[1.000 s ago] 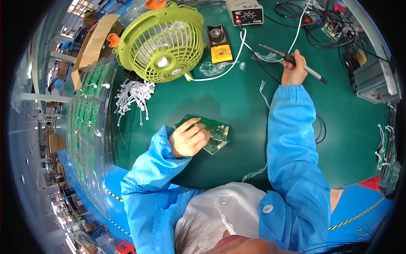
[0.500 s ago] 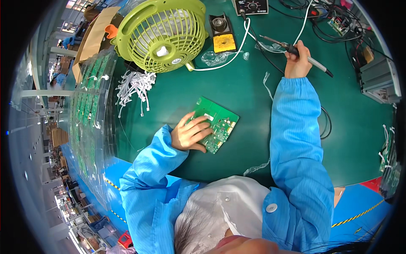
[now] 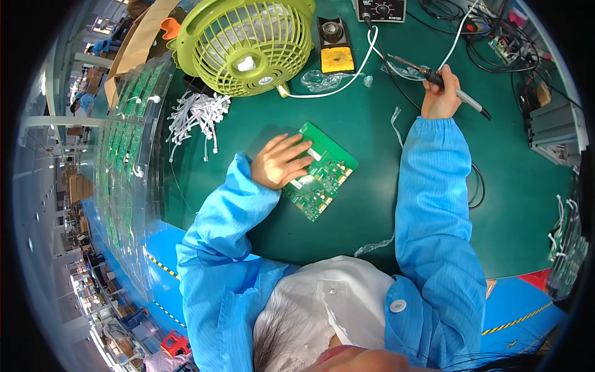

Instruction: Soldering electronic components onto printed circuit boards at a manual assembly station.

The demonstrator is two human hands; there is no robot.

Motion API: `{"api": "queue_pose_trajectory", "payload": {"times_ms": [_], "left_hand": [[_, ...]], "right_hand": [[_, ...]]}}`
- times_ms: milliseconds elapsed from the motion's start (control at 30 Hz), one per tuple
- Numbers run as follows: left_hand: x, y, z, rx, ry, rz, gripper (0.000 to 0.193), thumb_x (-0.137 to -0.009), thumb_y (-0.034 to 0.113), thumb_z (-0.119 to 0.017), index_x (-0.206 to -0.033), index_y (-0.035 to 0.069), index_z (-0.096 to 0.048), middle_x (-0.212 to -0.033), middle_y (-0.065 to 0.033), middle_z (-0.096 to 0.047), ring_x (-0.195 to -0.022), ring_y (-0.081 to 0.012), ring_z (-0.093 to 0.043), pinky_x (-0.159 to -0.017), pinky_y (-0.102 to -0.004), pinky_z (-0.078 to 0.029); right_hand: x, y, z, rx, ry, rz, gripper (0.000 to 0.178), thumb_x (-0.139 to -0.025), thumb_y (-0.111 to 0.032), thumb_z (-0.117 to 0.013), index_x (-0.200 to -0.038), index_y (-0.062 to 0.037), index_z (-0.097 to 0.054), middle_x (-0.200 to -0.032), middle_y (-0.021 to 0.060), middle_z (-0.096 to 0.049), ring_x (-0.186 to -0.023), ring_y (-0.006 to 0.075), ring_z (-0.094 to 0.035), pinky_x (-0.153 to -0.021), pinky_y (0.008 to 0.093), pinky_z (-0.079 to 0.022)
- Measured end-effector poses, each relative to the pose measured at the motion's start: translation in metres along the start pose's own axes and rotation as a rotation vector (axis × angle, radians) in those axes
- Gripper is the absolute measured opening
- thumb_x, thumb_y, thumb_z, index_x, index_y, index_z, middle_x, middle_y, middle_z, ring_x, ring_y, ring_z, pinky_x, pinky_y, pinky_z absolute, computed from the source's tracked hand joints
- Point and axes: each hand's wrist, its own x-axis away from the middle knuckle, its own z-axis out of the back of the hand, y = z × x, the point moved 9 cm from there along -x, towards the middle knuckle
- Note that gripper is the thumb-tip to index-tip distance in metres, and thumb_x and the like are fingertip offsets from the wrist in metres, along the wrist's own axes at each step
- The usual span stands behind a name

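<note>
A green circuit board (image 3: 331, 162), with chips and pale connectors along its lower right side, lies tilted on the green table mat. My left hand (image 3: 279, 162) rests on its left part, fingers stretched out over a white label area, hiding some of the surface beneath. Up and to the right, my right hand (image 3: 441, 96) is closed round a soldering iron (image 3: 469, 101) with a dark and grey handle. Its metal tip points to the upper left, over the mat and well apart from the board.
A lime-green fan (image 3: 248, 49) stands at the far left, beside white cable connectors (image 3: 195, 118). Behind the board sits an iron stand with a yellow sponge (image 3: 337, 59), near a soldering station (image 3: 381, 10). Circuit panels (image 3: 127, 155) line the left edge; tangled cables (image 3: 489, 43) lie far right.
My left hand has slid farther up the board, baring more of its lower left part. The board sits slightly farther from me. My right hand still holds the soldering iron in much the same place.
</note>
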Motion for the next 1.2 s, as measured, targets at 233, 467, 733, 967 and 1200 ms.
{"api": "queue_pose_trajectory", "payload": {"times_ms": [233,467,733,967,1200], "left_hand": [[-0.021,0.015,0.002,-0.057,0.029,-0.039,0.026,-0.077,0.027,-0.058,-0.096,0.01,-0.059,-0.116,-0.0067,-0.053,-0.109,-0.0243,-0.049,-0.087,-0.0364,-0.04],[0.02,0.055,-0.001,0.324,0.109,0.374,0.037,-0.074,0.028,-0.059,-0.105,0.008,-0.056,-0.122,-0.0078,-0.049,-0.116,-0.0271,-0.043,-0.094,-0.0421,-0.034],[0.035,0.069,-0.017,0.007,-0.062,0.293,0.053,-0.072,0.033,-0.058,-0.12,0.012,-0.047,-0.135,-0.0087,-0.033,-0.127,-0.0329,-0.025,-0.099,-0.0541,-0.016],[0.006,0.073,-0.049,-0.069,0.172,0.198,0.056,-0.083,0.053,-0.032,-0.126,0.018,-0.043,-0.137,-0.0063,-0.032,-0.128,-0.0382,-0.02,-0.097,-0.0614,-0.007],[-0.053,0.086,-0.055,-0.071,0.366,0.039,0.063,-0.08,0.055,-0.036,-0.129,0.016,-0.037,-0.139,-0.0084,-0.028,-0.129,-0.0386,-0.016,-0.096,-0.0638,-0.006]], "right_hand": [[-0.001,-0.002,0.003,-0.049,0.01,-0.002,0.017,-0.08,-0.015,-0.059,-0.076,-0.0004,-0.052,-0.059,0.0045,-0.045,-0.045,0.0081,-0.037,-0.045,0.0235,-0.035],[-0.008,-0.001,0.011,-0.097,0.007,-0.012,0.017,-0.08,-0.016,-0.058,-0.077,-0.0004,-0.052,-0.057,0.0039,-0.044,-0.046,0.0085,-0.037,-0.046,0.0238,-0.035],[-0.008,-0.002,0.012,-0.1,0.002,-0.003,0.017,-0.081,-0.016,-0.058,-0.079,-0.0003,-0.052,-0.059,0.0033,-0.044,-0.046,0.0081,-0.037,-0.045,0.0234,-0.035],[-0.014,0.003,0.024,-0.15,0.016,-0.058,0.017,-0.082,-0.019,-0.058,-0.078,-0.0025,-0.053,-0.061,0.0025,-0.045,-0.046,0.0078,-0.037,-0.045,0.0207,-0.034],[-0.032,0.012,0.035,-0.112,-0.019,-0.121,0.02,-0.084,-0.023,-0.055,-0.073,-0.0066,-0.052,-0.055,-0.0005,-0.039,-0.048,0.0074,-0.037,-0.047,0.0188,-0.034]]}}
